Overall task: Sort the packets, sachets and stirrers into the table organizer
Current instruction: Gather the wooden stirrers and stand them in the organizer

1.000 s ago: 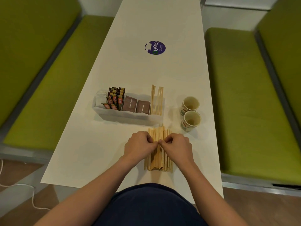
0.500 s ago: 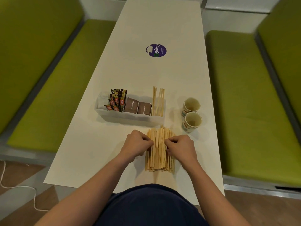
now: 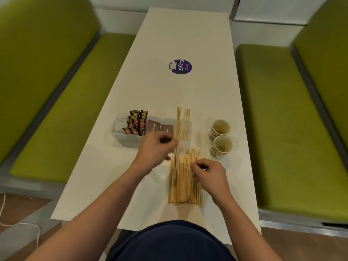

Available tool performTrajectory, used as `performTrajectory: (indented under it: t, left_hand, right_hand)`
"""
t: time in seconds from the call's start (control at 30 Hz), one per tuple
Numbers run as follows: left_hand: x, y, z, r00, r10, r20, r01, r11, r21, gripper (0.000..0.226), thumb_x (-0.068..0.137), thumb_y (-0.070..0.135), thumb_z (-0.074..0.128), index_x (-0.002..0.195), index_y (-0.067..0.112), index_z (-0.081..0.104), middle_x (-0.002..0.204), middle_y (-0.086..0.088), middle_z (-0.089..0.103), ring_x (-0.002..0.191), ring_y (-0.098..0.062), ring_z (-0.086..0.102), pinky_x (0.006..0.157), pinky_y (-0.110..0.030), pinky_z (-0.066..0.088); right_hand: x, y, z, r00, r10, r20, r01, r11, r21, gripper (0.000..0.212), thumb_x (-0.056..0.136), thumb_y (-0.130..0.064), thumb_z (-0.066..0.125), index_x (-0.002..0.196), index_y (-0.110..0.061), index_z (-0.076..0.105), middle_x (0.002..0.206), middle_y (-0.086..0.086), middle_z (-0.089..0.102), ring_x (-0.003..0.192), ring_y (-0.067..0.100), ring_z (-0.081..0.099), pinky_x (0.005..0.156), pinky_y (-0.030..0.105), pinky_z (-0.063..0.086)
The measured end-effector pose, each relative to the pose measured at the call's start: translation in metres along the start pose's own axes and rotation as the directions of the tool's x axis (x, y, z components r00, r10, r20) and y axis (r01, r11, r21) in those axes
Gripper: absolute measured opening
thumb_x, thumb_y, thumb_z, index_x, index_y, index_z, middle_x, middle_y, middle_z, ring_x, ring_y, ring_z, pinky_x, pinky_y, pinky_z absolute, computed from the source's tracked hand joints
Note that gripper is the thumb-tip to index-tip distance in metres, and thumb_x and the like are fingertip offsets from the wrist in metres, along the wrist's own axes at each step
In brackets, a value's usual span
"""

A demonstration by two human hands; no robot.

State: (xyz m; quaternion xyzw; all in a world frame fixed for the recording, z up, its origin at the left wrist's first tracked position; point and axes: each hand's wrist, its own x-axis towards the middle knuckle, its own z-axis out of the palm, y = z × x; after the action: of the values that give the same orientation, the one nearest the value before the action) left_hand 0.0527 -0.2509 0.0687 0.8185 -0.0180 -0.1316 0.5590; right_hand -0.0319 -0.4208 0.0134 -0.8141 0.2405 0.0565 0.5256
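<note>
Left hand (image 3: 154, 151) pinches one raised stirrer (image 3: 175, 147); right hand (image 3: 209, 173) rests on pile (image 3: 183, 183).

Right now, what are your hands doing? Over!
Left hand lifting one stirrer toward the organizer. Right hand pinching the stirrer pile on the table. Paper cups beside, not blocking.

On the table (image 3: 184, 34), the organizer (image 3: 130, 138) sits at centre — sachets (image 3: 137, 122) left, packets (image 3: 160, 128) in the middle, a few stirrers (image 3: 185, 121) right. Two cups (image 3: 220, 138) stand at its 3 o'clock. A stirrer pile (image 3: 181, 181) lies at 5 o'clock, nearer the person — a sticker (image 3: 180, 66) at 1 o'clock, well behind.
</note>
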Motion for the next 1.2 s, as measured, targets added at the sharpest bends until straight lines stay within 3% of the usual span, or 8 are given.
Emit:
performTrajectory:
  t: [0.13,0.23,0.53,0.67,0.77,0.97,1.1,1.2]
  left_hand:
    - [0.038,0.030,-0.008,0.984,0.118,-0.135,-0.122,0.992,-0.021,0.011,0.090,0.019,0.070,0.082,0.014,0.076,0.066,-0.003,0.070,0.054,-0.017,0.066,0.057,-0.033,0.061]
    - [0.062,0.032,-0.004,0.970,0.151,-0.191,-0.145,0.988,0.043,0.012,0.089,0.023,0.069,0.083,0.016,0.077,0.072,0.002,0.073,0.065,-0.018,0.071,0.060,-0.037,0.063]
    - [0.089,0.003,0.021,0.982,0.121,-0.145,-0.079,0.961,0.266,0.017,0.089,0.028,0.067,0.088,0.015,0.078,0.075,0.003,0.074,0.070,-0.015,0.071,0.074,-0.037,0.061]
    - [0.089,-0.002,0.025,0.981,0.118,-0.156,-0.048,0.919,0.392,0.014,0.089,0.023,0.069,0.093,0.012,0.077,0.083,0.000,0.075,0.072,-0.009,0.064,0.058,-0.006,0.041]
    - [0.092,-0.003,0.028,0.979,0.120,-0.163,-0.041,0.907,0.420,0.013,0.088,0.021,0.070,0.094,0.012,0.076,0.084,-0.001,0.074,0.078,-0.013,0.067,0.064,-0.016,0.048]
    - [0.095,-0.011,0.030,0.980,0.125,-0.154,-0.045,0.895,0.443,0.018,0.088,0.024,0.073,0.102,0.012,0.075,0.091,-0.002,0.074,0.086,-0.016,0.068,0.074,-0.023,0.050]
    - [0.094,-0.014,0.026,0.979,0.134,-0.156,-0.057,0.905,0.422,0.031,0.089,0.029,0.073,0.112,0.009,0.073,0.093,-0.004,0.074,0.089,-0.016,0.068,0.080,-0.024,0.051]
    - [0.096,-0.011,0.023,0.968,0.170,-0.185,-0.080,0.907,0.414,0.035,0.089,0.028,0.068,0.118,0.009,0.070,0.099,-0.005,0.071,0.091,-0.016,0.066,0.082,-0.026,0.049]
  right_hand:
    - [-0.002,-0.004,-0.002,0.999,-0.033,-0.014,0.034,0.997,0.070,0.011,0.091,-0.031,0.070,0.085,-0.033,0.079,0.078,-0.015,0.075,0.076,0.010,0.072,0.080,0.045,0.062]
    - [-0.003,-0.007,-0.005,0.997,-0.058,-0.049,0.063,0.993,0.105,0.011,0.092,-0.031,0.071,0.085,-0.036,0.078,0.078,-0.013,0.075,0.077,0.010,0.072,0.080,0.044,0.062]
    - [-0.002,-0.028,-0.016,0.972,-0.155,-0.178,0.186,0.966,0.177,0.012,0.094,-0.029,0.072,0.089,-0.038,0.076,0.077,-0.014,0.074,0.075,0.009,0.072,0.079,0.039,0.063]
    - [0.023,-0.059,-0.021,0.931,-0.254,-0.261,0.296,0.946,0.135,0.008,0.095,-0.035,0.070,0.099,-0.035,0.077,0.080,-0.024,0.072,0.083,-0.001,0.069,0.077,0.021,0.058]
    - [0.051,-0.084,-0.021,0.900,-0.304,-0.312,0.339,0.939,0.062,0.016,0.096,-0.036,0.068,0.105,-0.027,0.079,0.077,-0.029,0.067,0.082,-0.013,0.064,0.069,0.002,0.045]
    - [0.101,-0.094,-0.002,0.930,-0.238,-0.280,0.241,0.970,-0.025,0.024,0.097,-0.037,0.063,0.100,-0.023,0.081,0.089,-0.009,0.078,0.088,0.011,0.069,0.079,0.030,0.054]
    - [0.111,-0.084,0.010,0.949,-0.218,-0.227,0.178,0.967,-0.184,0.035,0.095,-0.028,0.060,0.064,-0.016,0.071,0.052,-0.001,0.058,0.056,0.021,0.055,0.060,0.033,0.049]
    - [0.109,-0.080,0.012,0.956,-0.209,-0.204,0.151,0.951,-0.269,0.025,0.095,-0.030,0.063,0.080,-0.018,0.080,0.065,0.002,0.070,0.064,0.021,0.064,0.061,0.034,0.054]
